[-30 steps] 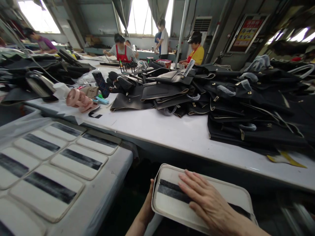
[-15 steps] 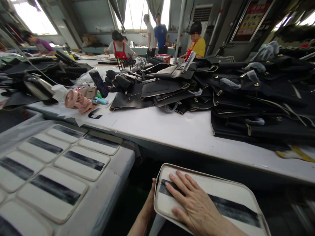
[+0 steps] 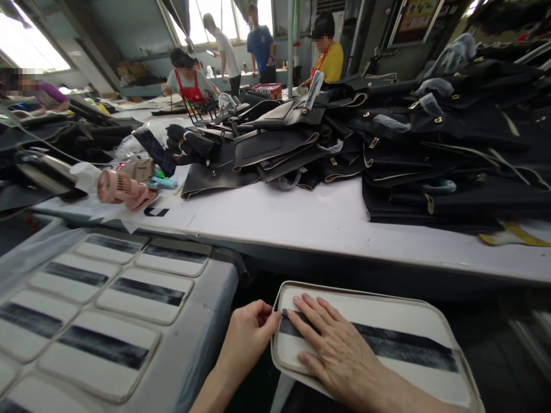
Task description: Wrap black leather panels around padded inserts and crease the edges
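A white rounded-corner panel (image 3: pixel 404 321) with a raised pale rim and a dark stripe across it lies in front of me, at lower right. My right hand (image 3: pixel 333 341) rests flat on its left part, fingers spread over the stripe. At the panel's left end, my left hand (image 3: pixel 252 330) is closed in a pinch on the rim, beside the end of the stripe. What the panel rests on is mostly hidden.
To the left, a covered table (image 3: pixel 202 321) bears several similar striped panels (image 3: pixel 101 347). Ahead runs a white worktable (image 3: pixel 267 221) with heaped black leather-like pieces (image 3: pixel 430 166) and a pink fan (image 3: pixel 124 188). Several people work or stand at the back.
My left hand has risen from below the panel's left side and now pinches its rim. The right hand stays flat on the panel. The view has shifted slightly.
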`<state>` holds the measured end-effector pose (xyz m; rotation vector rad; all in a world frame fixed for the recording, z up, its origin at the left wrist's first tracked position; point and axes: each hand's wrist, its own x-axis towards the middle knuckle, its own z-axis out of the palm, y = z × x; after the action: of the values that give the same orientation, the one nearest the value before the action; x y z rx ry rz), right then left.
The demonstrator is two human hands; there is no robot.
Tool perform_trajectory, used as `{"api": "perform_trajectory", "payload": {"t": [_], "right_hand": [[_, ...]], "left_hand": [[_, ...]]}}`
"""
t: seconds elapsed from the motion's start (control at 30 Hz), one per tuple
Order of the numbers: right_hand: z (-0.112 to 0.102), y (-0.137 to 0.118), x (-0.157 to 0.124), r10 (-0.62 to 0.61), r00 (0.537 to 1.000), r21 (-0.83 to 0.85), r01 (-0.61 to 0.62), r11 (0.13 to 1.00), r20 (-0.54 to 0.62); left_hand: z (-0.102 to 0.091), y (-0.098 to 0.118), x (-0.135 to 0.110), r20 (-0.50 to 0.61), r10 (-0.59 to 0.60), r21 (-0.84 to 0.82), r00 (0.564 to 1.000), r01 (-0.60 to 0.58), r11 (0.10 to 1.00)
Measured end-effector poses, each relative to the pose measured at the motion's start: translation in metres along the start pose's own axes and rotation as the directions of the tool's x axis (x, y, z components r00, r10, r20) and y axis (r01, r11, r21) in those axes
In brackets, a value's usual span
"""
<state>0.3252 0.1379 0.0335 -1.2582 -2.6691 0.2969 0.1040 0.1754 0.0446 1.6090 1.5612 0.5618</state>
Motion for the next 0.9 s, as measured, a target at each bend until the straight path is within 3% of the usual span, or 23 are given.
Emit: {"api": "perform_trajectory", "payload": {"t": [0.1, 0.27, 0.4, 0.53, 0.6, 0.67, 0.77, 0.9], "right_hand": [[0.000, 0.000, -0.001, -0.004, 1.000, -0.006, 0.004, 1.000, 0.004], [-0.001, 0.001, -0.002, 0.006, 1.000, 0.028, -0.006, 1.000, -0.009], [0.001, 0.001, -0.003, 0.020, 0.999, 0.069, -0.018, 0.997, -0.028], [0.002, 0.001, -0.004, 0.030, 0.999, 0.113, -0.026, 0.993, -0.037], [0.002, 0.002, -0.005, 0.034, 0.999, 0.127, -0.030, 0.991, -0.030], [0.001, 0.002, -0.005, 0.041, 0.999, 0.139, -0.037, 0.990, -0.020], [0.000, 0.003, -0.005, 0.047, 0.999, 0.159, -0.044, 0.986, -0.013], [0.003, 0.002, -0.007, 0.046, 0.998, 0.166, -0.039, 0.985, -0.041]], "left_hand": [[0.005, 0.007, -0.005, -0.081, 0.091, 0.148, 0.993, -0.078, 0.986], [0.016, 0.003, -0.009, -0.125, 0.209, 0.237, 0.970, -0.175, 0.956], [0.018, 0.006, -0.011, -0.098, 0.269, 0.297, 0.958, -0.230, 0.927], [0.012, 0.013, -0.014, -0.032, 0.236, 0.235, 0.971, -0.222, 0.946], [0.008, 0.013, -0.013, -0.024, 0.152, 0.118, 0.988, -0.148, 0.982], [0.006, 0.010, -0.009, 0.027, 0.001, -0.121, 1.000, 0.002, 0.993], [0.006, 0.002, -0.002, 0.194, -0.142, -0.421, 0.971, 0.213, 0.882], [0.006, 0.000, 0.004, 0.358, -0.158, -0.544, 0.920, 0.343, 0.765]]}}
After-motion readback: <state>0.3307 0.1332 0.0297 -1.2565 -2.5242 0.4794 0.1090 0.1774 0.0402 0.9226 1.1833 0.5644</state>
